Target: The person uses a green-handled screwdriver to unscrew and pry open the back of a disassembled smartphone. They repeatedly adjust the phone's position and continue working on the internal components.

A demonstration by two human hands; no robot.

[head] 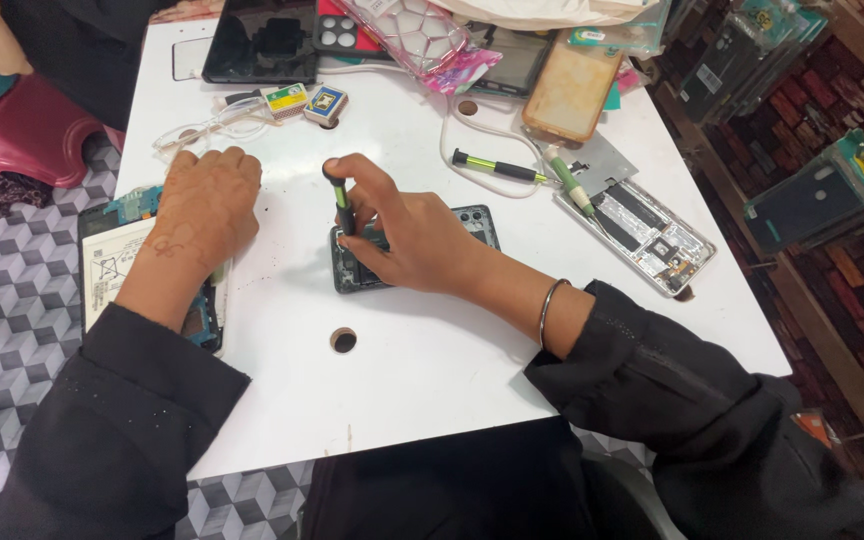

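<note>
Most of the phone [472,225] is covered by the right hand [402,235], and the screwdriver [342,205] tip is hidden there. The opened phone [112,265] is partly covered by the left hand [202,205]. The tablet [262,45] is cut off at the top edge.

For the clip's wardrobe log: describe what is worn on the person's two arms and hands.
Both arms wear long, loose black sleeves; the left sleeve shows faint speckles. The right wrist carries a thin metal bangle just past the right sleeve cuff. The left hand bears a faint patterned design on its back. The right hand shows no rings or gloves.
</note>
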